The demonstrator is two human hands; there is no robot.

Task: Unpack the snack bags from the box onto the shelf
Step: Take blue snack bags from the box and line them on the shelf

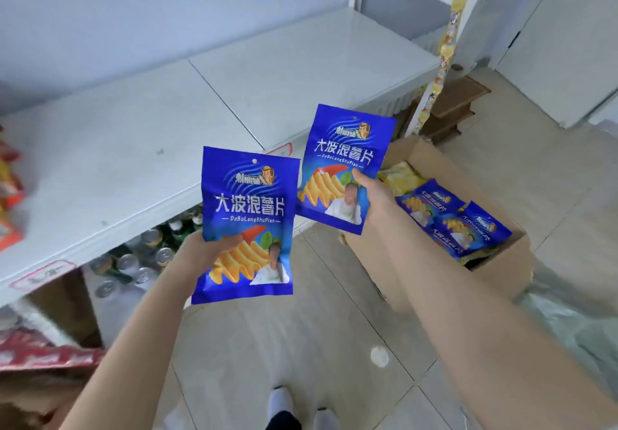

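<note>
Two blue snack bags are held upright above the floor; the left hand [204, 246] pinches one bag [247, 215], the right hand [371, 189] the other bag [344, 162]. The open box [495, 262] sits beside the shelf [140, 149].

Your left hand [204, 246] and right hand [371, 192] are bare; left forearm [133, 329] and right forearm [468, 296] are bare to the frame edge. Low centre: two white rounded shoe toes [281, 399], dark trouser cuff or sock [284, 422] behind the left one.

Broad shelf [140, 142] top lies open straight ahead; red packets [8, 192] crowd its left end, hanging yellow strip [446, 52] guards the right.
</note>
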